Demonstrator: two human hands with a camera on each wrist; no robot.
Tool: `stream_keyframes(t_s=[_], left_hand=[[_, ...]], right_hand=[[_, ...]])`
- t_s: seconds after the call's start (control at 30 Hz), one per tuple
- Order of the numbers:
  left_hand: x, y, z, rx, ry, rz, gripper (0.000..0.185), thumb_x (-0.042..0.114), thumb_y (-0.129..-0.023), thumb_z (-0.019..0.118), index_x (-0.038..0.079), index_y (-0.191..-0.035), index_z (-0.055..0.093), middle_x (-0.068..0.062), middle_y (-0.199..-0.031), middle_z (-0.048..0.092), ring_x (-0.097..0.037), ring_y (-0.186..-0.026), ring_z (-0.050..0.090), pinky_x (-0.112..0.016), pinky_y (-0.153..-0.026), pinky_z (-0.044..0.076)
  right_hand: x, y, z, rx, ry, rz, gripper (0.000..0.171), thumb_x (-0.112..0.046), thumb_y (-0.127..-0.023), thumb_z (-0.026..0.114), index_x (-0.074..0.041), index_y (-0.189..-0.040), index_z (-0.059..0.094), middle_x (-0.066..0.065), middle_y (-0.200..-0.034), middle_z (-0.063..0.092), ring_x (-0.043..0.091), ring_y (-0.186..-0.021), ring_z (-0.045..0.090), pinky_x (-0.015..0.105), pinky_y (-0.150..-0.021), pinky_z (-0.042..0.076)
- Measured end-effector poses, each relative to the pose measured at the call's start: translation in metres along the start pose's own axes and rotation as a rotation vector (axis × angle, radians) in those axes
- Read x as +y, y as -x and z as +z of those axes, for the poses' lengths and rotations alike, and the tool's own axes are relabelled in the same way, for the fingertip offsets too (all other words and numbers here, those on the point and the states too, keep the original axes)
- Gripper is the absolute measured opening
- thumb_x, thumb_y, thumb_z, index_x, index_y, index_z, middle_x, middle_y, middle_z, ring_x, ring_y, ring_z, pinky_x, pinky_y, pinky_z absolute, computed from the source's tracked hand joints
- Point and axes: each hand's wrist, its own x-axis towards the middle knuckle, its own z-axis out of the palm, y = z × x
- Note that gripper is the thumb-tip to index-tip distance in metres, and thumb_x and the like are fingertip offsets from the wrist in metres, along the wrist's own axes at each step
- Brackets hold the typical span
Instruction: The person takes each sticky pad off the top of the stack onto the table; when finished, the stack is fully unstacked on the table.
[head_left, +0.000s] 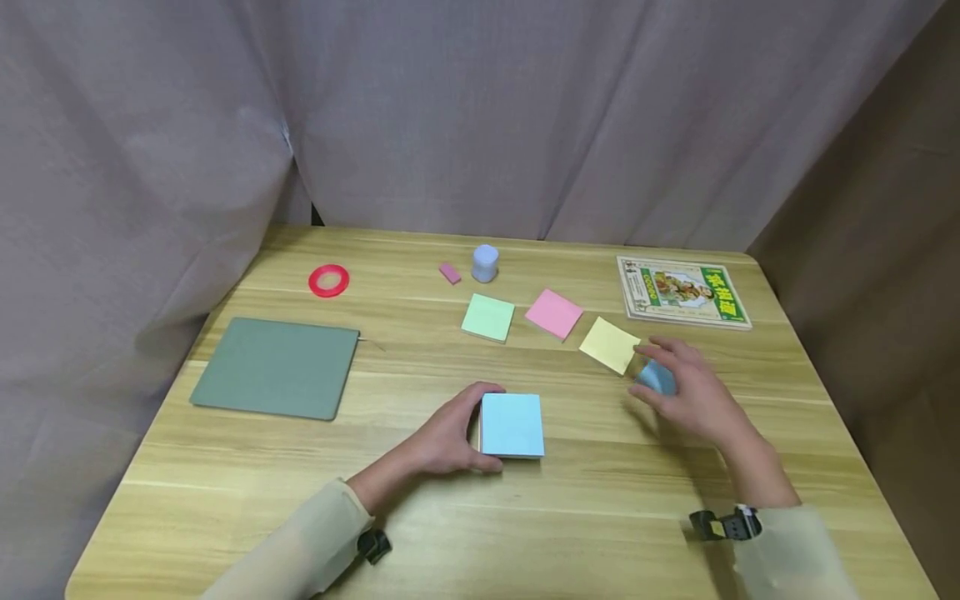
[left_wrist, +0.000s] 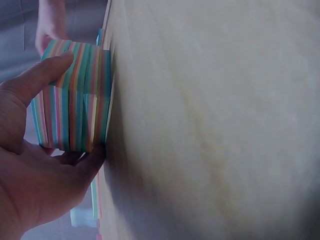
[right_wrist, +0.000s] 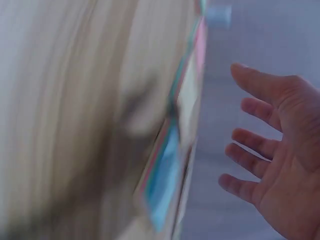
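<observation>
My left hand (head_left: 452, 432) grips a thick stack of sticky notes (head_left: 512, 425) with a blue top sheet, near the middle of the table. In the left wrist view, the thumb and fingers press opposite sides of the stack (left_wrist: 75, 100), whose edges show many coloured layers. My right hand (head_left: 686, 387) hovers over a small blue sticky note pad (head_left: 656, 377), partly hidden behind it. In the right wrist view the fingers are spread, apart from the blue pad (right_wrist: 162, 185). Yellow (head_left: 610, 345), pink (head_left: 554, 314) and green (head_left: 488, 317) pads lie in a row to the left of it.
A grey-green notebook (head_left: 276, 367) lies at left, with a red tape roll (head_left: 328, 281) behind it. Farther back are a pink eraser-like block (head_left: 450, 273) and a pale blue cylindrical object (head_left: 485, 262). An illustrated booklet (head_left: 682, 292) lies at the back right. Curtains (head_left: 465, 117) hang behind the table.
</observation>
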Motion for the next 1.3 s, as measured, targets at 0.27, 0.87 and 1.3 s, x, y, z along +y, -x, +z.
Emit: stream_keyframes(t_s=[0.27, 0.87, 1.3], left_hand=[[-0.002, 0.001, -0.001, -0.014, 0.005, -0.002, 0.093, 0.014, -0.061, 0.094, 0.014, -0.138, 0.042, 0.003, -0.125, 0.054, -0.015, -0.112, 0.050, -0.037, -0.102, 0.040], [-0.004, 0.000, -0.003, -0.020, -0.023, 0.006, 0.094, 0.018, -0.062, 0.094, 0.015, -0.141, 0.042, 0.002, -0.134, 0.051, -0.014, -0.118, 0.049, -0.037, -0.104, 0.039], [-0.002, 0.000, -0.001, 0.001, -0.044, 0.009, 0.092, 0.016, -0.061, 0.094, 0.012, -0.138, 0.044, 0.000, -0.128, 0.053, -0.016, -0.115, 0.051, -0.037, -0.104, 0.039]], right_hand=[[-0.082, -0.002, 0.026, -0.139, -0.049, -0.232, 0.066, -0.040, -0.083, 0.078, -0.020, -0.140, 0.054, 0.007, -0.150, 0.039, 0.030, -0.135, 0.038, 0.055, -0.102, 0.039], [-0.132, -0.008, 0.065, -0.229, -0.090, -0.442, 0.065, -0.033, -0.078, 0.083, -0.019, -0.136, 0.058, 0.002, -0.147, 0.043, 0.018, -0.131, 0.040, 0.039, -0.099, 0.043], [-0.082, 0.028, 0.034, -0.028, -0.091, -0.170, 0.064, -0.030, -0.073, 0.087, -0.019, -0.131, 0.062, 0.007, -0.142, 0.048, 0.028, -0.128, 0.046, 0.049, -0.096, 0.043]])
